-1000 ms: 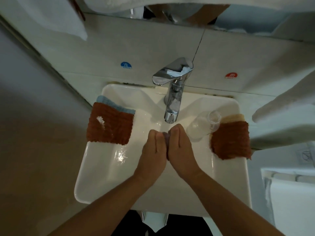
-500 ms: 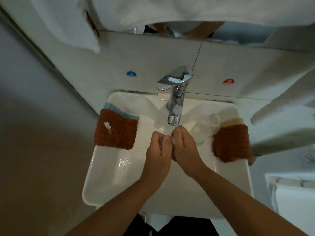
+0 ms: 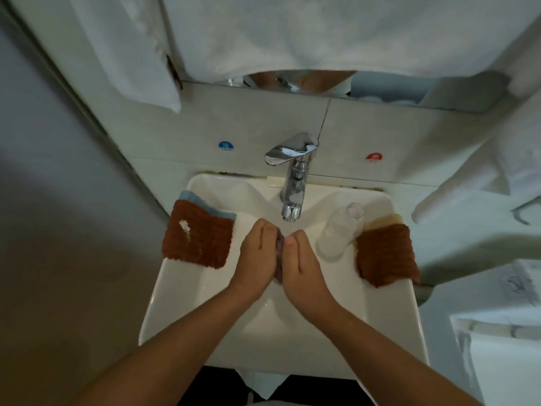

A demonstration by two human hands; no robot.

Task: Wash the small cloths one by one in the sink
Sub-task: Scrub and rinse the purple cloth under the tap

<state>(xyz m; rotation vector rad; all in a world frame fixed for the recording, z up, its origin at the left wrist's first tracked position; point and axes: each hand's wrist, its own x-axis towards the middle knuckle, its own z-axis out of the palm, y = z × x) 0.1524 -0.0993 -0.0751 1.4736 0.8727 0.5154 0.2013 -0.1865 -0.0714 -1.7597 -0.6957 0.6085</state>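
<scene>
Since half a second ago, both hands have been drawn slightly toward the near side of the sink (image 3: 181,303), and their fingers, then curled at the tips, are now laid out straighter. A small dark cloth (image 3: 279,259) is pressed between the palms of the left hand (image 3: 257,259) and the right hand (image 3: 304,265), just below the spout of the chrome tap (image 3: 292,183); only a thin strip of the cloth is seen between them. The fingers of both hands are held nearly straight and close together, flat against the cloth rather than curled round it.

On the sink's left rim a brown cloth (image 3: 199,234) with a white speck is laid over a blue cloth (image 3: 202,203), of which only an edge is seen. On the right rim another brown cloth (image 3: 386,256) is laid over a pale yellow cloth (image 3: 383,219). A clear glass (image 3: 341,230) is lying tilted inside the basin, just beside the right-hand cloths.

Behind the tap, a blue sticker (image 3: 225,145) and a red sticker (image 3: 374,157) are fixed to the pale tiled wall (image 3: 263,118). White towels (image 3: 292,30) are hung above, and a mirror strip (image 3: 292,80) is seen beneath them.
</scene>
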